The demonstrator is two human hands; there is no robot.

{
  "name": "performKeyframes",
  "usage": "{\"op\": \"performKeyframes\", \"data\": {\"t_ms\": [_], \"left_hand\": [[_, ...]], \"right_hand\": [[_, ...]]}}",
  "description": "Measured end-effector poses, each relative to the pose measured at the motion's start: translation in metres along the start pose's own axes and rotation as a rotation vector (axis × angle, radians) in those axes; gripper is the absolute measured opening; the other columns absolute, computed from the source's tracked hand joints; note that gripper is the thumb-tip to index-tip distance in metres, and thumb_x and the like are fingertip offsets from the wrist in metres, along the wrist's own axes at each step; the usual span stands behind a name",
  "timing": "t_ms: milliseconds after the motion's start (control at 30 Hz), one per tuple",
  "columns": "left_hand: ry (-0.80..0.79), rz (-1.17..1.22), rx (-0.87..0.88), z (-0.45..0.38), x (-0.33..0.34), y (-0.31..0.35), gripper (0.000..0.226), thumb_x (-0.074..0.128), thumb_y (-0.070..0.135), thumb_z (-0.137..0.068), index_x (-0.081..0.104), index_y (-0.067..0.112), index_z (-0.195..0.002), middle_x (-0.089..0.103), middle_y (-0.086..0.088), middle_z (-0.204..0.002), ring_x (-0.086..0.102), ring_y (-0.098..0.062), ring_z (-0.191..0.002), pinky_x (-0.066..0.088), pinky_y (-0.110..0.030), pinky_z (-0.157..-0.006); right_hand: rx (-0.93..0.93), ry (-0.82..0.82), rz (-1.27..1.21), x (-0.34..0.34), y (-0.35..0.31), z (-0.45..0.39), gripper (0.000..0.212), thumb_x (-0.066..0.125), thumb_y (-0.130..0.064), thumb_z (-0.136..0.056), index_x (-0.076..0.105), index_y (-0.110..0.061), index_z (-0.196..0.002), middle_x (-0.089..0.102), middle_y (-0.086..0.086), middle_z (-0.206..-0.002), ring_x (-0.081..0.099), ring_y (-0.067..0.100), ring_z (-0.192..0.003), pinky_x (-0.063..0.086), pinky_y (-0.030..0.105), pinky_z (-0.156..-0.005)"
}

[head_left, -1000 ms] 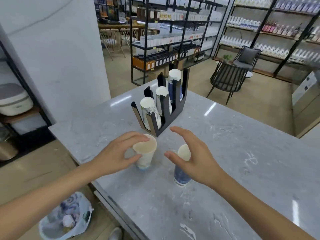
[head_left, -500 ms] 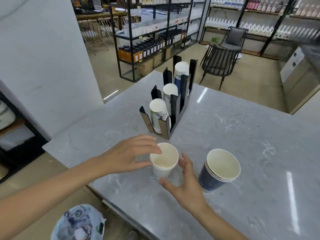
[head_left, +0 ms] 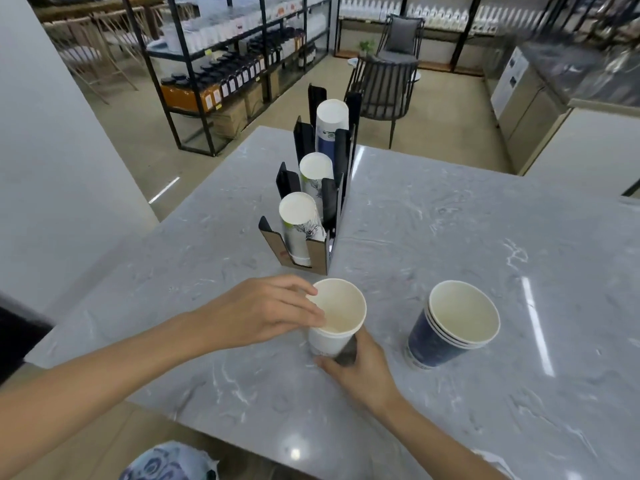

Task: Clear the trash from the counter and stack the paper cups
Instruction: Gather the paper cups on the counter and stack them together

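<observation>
A patterned bag [head_left: 169,462] is showing at the bottom edge, below the grey marble surface [head_left: 450,237]. Nearest on it, the right hand [head_left: 360,370] is cupping the base of the white cup [head_left: 337,315], while the left hand [head_left: 266,315] is pinching its rim. Just to the right, apart from both hands, the stack of blue cups [head_left: 450,323] is standing upright. Farther back, the black cup holder [head_left: 323,188] is carrying three rows of cups.

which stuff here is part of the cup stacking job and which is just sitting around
Part of the job:
white paper cup, held by left hand and right hand
dark blue paper cup stack
black cup holder rack

Just lying about:
black slatted chair
patterned bag below the counter
</observation>
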State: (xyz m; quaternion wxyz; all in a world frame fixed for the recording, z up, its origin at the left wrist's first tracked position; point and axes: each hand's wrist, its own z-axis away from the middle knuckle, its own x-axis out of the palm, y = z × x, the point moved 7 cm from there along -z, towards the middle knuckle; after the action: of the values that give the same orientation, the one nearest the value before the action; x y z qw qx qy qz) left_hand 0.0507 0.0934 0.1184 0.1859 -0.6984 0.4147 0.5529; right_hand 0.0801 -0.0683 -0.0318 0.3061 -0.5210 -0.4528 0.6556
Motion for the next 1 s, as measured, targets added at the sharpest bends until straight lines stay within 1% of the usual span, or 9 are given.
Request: {"op": "performKeyframes", "data": {"t_ms": [100, 200, 433, 567, 667, 733, 800, 900, 1000], "left_hand": [[0.031, 0.013, 0.030, -0.008, -0.014, -0.003, 0.024, 0.060, 0.018, -0.097, 0.077, 0.017, -0.114, 0.075, 0.008, -0.117, 0.067, -0.026, -0.115, 0.055, -0.027, -0.092], [0.076, 0.018, 0.061, -0.020, -0.031, -0.005, 0.026, 0.057, 0.019, -0.099, 0.076, 0.016, -0.116, 0.074, 0.006, -0.120, 0.065, -0.027, -0.118, 0.057, -0.034, -0.092], [0.154, 0.002, 0.110, -0.056, -0.080, -0.012, 0.027, 0.059, 0.016, -0.098, 0.073, 0.012, -0.121, 0.073, 0.001, -0.123, 0.063, -0.028, -0.122, 0.056, -0.043, -0.093], [0.180, -0.005, 0.118, -0.077, -0.110, -0.020, 0.028, 0.062, 0.018, -0.098, 0.072, 0.012, -0.123, 0.073, -0.001, -0.123, 0.063, -0.026, -0.122, 0.055, -0.044, -0.096], [0.233, -0.033, 0.114, -0.090, -0.130, -0.028, 0.027, 0.064, 0.018, -0.096, 0.073, 0.011, -0.121, 0.074, -0.001, -0.121, 0.066, -0.022, -0.119, 0.054, -0.046, -0.098], [0.276, -0.041, 0.069, -0.095, -0.142, -0.038, 0.028, 0.060, 0.025, -0.099, 0.074, 0.013, -0.120, 0.074, 0.001, -0.120, 0.069, -0.015, -0.115, 0.054, -0.045, -0.099], [0.324, -0.043, 0.028, -0.098, -0.152, -0.048, 0.032, 0.056, 0.029, -0.100, 0.072, 0.015, -0.123, 0.074, 0.005, -0.119, 0.070, -0.010, -0.108, 0.057, -0.042, -0.092], [0.414, -0.056, -0.046, -0.097, -0.162, -0.066, 0.034, 0.059, 0.020, -0.101, 0.063, 0.019, -0.135, 0.070, 0.008, -0.125, 0.070, -0.012, -0.105, 0.058, -0.041, -0.087], [0.478, -0.002, -0.139, -0.093, -0.168, -0.087, 0.046, 0.062, 0.009, -0.098, 0.056, 0.020, -0.142, 0.065, 0.007, -0.132, 0.070, -0.011, -0.103, 0.058, -0.035, -0.093]], "right_hand": [[-0.010, 0.037, 0.008, -0.006, -0.014, -0.004, 0.071, 0.090, -0.022, -0.073, 0.052, -0.033, -0.131, 0.069, -0.015, -0.123, 0.065, -0.003, -0.112, 0.050, 0.013, -0.091], [-0.045, 0.084, 0.015, -0.015, -0.032, -0.010, 0.069, 0.089, -0.027, -0.074, 0.052, -0.035, -0.131, 0.067, -0.022, -0.121, 0.064, -0.005, -0.111, 0.050, 0.016, -0.096], [-0.143, 0.155, -0.033, -0.048, -0.087, -0.029, 0.069, 0.085, -0.039, -0.075, 0.047, -0.044, -0.132, 0.062, -0.038, -0.122, 0.060, -0.009, -0.115, 0.051, 0.008, -0.091], [-0.202, 0.185, -0.013, -0.071, -0.114, -0.040, 0.062, 0.085, -0.033, -0.078, 0.050, -0.048, -0.126, 0.066, -0.031, -0.118, 0.063, -0.005, -0.111, 0.057, 0.014, -0.081], [-0.225, 0.192, -0.018, -0.085, -0.130, -0.049, 0.056, 0.084, -0.032, -0.079, 0.051, -0.054, -0.120, 0.064, -0.036, -0.116, 0.068, -0.003, -0.103, 0.057, 0.014, -0.072], [-0.254, 0.199, -0.019, -0.093, -0.141, -0.055, 0.056, 0.082, -0.027, -0.081, 0.050, -0.053, -0.120, 0.064, -0.036, -0.114, 0.065, -0.005, -0.108, 0.058, 0.015, -0.073], [-0.274, 0.223, -0.010, -0.101, -0.149, -0.062, 0.060, 0.082, -0.027, -0.082, 0.047, -0.051, -0.125, 0.067, -0.029, -0.111, 0.062, -0.005, -0.113, 0.060, 0.017, -0.076], [-0.290, 0.262, -0.030, -0.113, -0.161, -0.071, 0.065, 0.080, -0.033, -0.082, 0.041, -0.056, -0.128, 0.069, -0.017, -0.111, 0.067, -0.003, -0.104, 0.056, 0.012, -0.074], [-0.314, 0.305, -0.061, -0.125, -0.178, -0.082, 0.062, 0.079, -0.033, -0.086, 0.041, -0.044, -0.134, 0.065, -0.013, -0.111, 0.065, -0.010, -0.098, 0.052, 0.006, -0.070]]}}
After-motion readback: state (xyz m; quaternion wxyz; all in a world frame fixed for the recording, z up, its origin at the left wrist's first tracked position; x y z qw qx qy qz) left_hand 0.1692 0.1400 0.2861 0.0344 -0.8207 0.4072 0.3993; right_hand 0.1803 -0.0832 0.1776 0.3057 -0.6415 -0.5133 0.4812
